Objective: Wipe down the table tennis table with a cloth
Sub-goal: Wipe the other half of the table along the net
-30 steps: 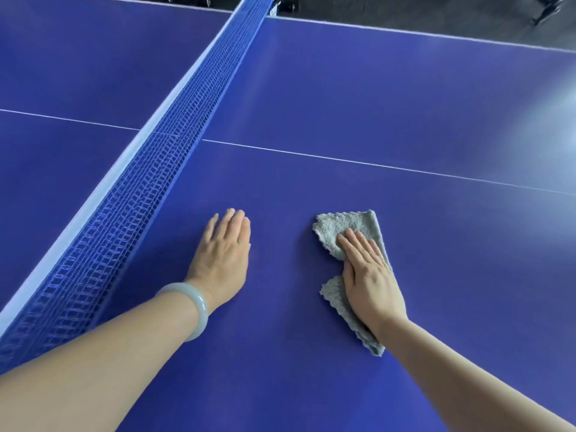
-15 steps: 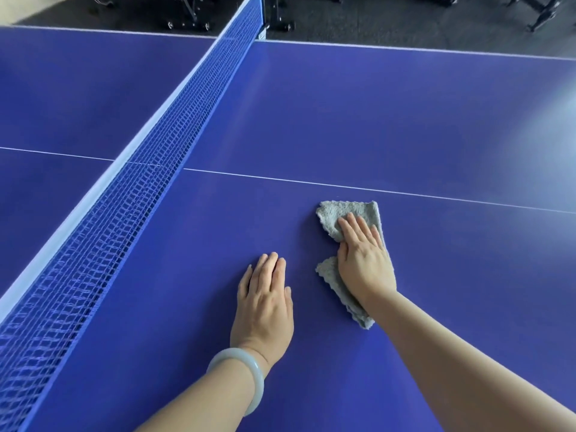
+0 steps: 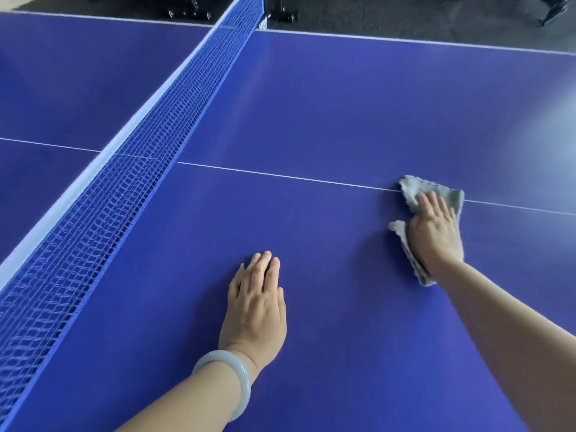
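Blue table-tennis counter [image 3: 343, 104]: the right hand [image 3: 436, 235], grip flat, now presses the cloth [image 3: 414, 190] farther right, on the centre line [image 3: 280, 175], widening the wiped area; the left hand [image 3: 255, 310] rests flat.

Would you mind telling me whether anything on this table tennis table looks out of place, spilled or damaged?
Nothing stands out. The table shows no spill or damage, the net stands straight, and the cloth lies bunched under the right hand, across the white line. The left hand rests flat on the table.

Left hand [image 3: 254, 310] flat, palm down; right hand [image 3: 434, 235] flat, palm down, arm outstretched.
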`<action>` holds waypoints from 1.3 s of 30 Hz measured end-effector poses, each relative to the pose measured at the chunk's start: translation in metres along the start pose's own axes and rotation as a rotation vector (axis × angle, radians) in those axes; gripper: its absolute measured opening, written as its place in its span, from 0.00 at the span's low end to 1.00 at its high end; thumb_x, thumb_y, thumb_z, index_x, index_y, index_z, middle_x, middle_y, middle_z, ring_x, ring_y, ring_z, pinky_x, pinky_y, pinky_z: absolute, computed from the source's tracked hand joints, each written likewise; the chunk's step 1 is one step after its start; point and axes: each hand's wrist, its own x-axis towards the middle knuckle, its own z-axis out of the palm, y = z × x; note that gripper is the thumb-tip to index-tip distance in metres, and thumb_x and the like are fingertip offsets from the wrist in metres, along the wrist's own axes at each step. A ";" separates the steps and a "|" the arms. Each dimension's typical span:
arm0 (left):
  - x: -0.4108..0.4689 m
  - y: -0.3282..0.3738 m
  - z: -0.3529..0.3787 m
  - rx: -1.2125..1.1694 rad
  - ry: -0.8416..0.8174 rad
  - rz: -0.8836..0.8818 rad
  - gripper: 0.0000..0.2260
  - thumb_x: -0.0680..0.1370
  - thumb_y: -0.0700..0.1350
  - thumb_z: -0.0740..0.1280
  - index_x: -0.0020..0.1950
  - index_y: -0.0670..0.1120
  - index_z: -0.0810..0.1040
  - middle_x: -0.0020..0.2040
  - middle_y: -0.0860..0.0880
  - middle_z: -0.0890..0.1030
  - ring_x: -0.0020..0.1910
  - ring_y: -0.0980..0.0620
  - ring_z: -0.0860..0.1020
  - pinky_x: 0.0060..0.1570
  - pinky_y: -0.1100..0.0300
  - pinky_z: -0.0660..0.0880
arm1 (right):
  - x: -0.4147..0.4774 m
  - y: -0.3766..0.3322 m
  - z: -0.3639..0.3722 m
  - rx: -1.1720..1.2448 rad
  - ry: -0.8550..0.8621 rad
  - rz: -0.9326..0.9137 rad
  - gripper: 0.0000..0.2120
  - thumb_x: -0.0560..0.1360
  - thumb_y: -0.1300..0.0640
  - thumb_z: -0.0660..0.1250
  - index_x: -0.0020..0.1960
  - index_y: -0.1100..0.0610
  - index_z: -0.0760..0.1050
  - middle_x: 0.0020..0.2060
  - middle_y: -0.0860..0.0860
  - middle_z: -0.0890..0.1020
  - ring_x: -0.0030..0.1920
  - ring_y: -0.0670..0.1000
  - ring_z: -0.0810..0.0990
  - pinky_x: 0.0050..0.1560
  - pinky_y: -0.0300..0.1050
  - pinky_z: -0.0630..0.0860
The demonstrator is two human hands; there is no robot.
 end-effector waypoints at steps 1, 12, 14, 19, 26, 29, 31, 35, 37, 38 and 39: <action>0.000 0.000 0.001 0.000 -0.001 -0.001 0.22 0.81 0.46 0.55 0.75 0.43 0.67 0.75 0.46 0.67 0.75 0.46 0.65 0.73 0.46 0.63 | -0.005 0.011 -0.005 0.001 0.017 0.106 0.26 0.81 0.62 0.50 0.79 0.58 0.58 0.80 0.54 0.56 0.80 0.53 0.51 0.79 0.50 0.45; 0.000 -0.005 0.003 -0.007 0.088 0.031 0.22 0.78 0.40 0.65 0.72 0.41 0.71 0.72 0.44 0.71 0.72 0.43 0.69 0.71 0.45 0.66 | -0.103 -0.130 0.046 0.069 -0.128 -0.513 0.25 0.84 0.59 0.48 0.80 0.55 0.56 0.80 0.50 0.56 0.80 0.49 0.49 0.78 0.42 0.38; 0.001 -0.004 0.004 -0.016 0.087 0.026 0.21 0.79 0.41 0.63 0.72 0.40 0.71 0.72 0.43 0.70 0.72 0.43 0.68 0.71 0.45 0.65 | -0.087 -0.080 0.027 0.020 -0.105 -0.464 0.24 0.84 0.60 0.49 0.80 0.55 0.58 0.80 0.50 0.57 0.80 0.49 0.50 0.79 0.45 0.42; 0.001 0.001 0.005 -0.026 0.025 -0.006 0.22 0.81 0.44 0.57 0.75 0.42 0.66 0.75 0.45 0.66 0.76 0.45 0.62 0.75 0.47 0.59 | -0.076 0.009 -0.007 -0.015 0.021 0.072 0.25 0.83 0.61 0.47 0.80 0.56 0.55 0.80 0.51 0.54 0.80 0.49 0.48 0.79 0.47 0.43; 0.002 -0.002 0.001 -0.018 -0.013 -0.007 0.22 0.81 0.43 0.59 0.76 0.42 0.65 0.77 0.45 0.63 0.77 0.45 0.59 0.76 0.49 0.55 | -0.162 -0.135 0.053 0.127 -0.037 -0.124 0.29 0.81 0.55 0.42 0.81 0.58 0.46 0.81 0.53 0.47 0.80 0.52 0.42 0.77 0.45 0.32; 0.002 -0.002 -0.001 -0.034 0.000 -0.006 0.20 0.80 0.42 0.62 0.72 0.41 0.68 0.75 0.43 0.65 0.76 0.43 0.61 0.74 0.47 0.57 | -0.180 -0.132 0.041 0.142 -0.161 -0.400 0.27 0.82 0.53 0.42 0.80 0.57 0.54 0.80 0.52 0.54 0.80 0.50 0.47 0.78 0.43 0.35; 0.002 -0.001 0.000 -0.061 0.009 -0.005 0.20 0.81 0.41 0.60 0.73 0.40 0.68 0.75 0.43 0.66 0.75 0.43 0.62 0.74 0.45 0.58 | -0.174 -0.081 0.024 0.083 -0.123 -0.446 0.24 0.83 0.57 0.46 0.79 0.56 0.58 0.79 0.51 0.58 0.80 0.49 0.50 0.79 0.44 0.39; 0.000 -0.001 0.001 -0.077 0.017 0.005 0.21 0.82 0.42 0.57 0.75 0.41 0.65 0.76 0.44 0.64 0.77 0.44 0.60 0.75 0.46 0.56 | -0.161 0.050 -0.025 -0.015 0.002 -0.081 0.23 0.84 0.60 0.52 0.79 0.56 0.61 0.79 0.52 0.59 0.80 0.50 0.53 0.79 0.49 0.48; 0.001 -0.001 0.003 -0.084 0.030 0.015 0.21 0.82 0.42 0.56 0.75 0.41 0.65 0.76 0.44 0.64 0.77 0.44 0.60 0.75 0.46 0.56 | -0.162 0.083 -0.040 -0.017 0.072 0.185 0.24 0.84 0.60 0.51 0.79 0.57 0.58 0.80 0.52 0.57 0.80 0.50 0.51 0.79 0.49 0.47; 0.001 -0.001 0.003 -0.083 0.034 0.015 0.21 0.82 0.42 0.57 0.75 0.41 0.65 0.76 0.43 0.64 0.76 0.43 0.60 0.75 0.46 0.56 | -0.163 0.082 -0.038 -0.018 0.101 0.286 0.24 0.84 0.59 0.49 0.80 0.57 0.56 0.80 0.52 0.56 0.80 0.51 0.50 0.79 0.49 0.45; 0.000 -0.001 0.003 -0.080 0.033 0.013 0.20 0.82 0.42 0.56 0.75 0.40 0.65 0.76 0.43 0.64 0.76 0.43 0.60 0.75 0.45 0.56 | -0.168 0.072 -0.032 -0.019 0.118 0.348 0.25 0.84 0.59 0.47 0.80 0.57 0.54 0.80 0.52 0.54 0.80 0.51 0.48 0.79 0.49 0.43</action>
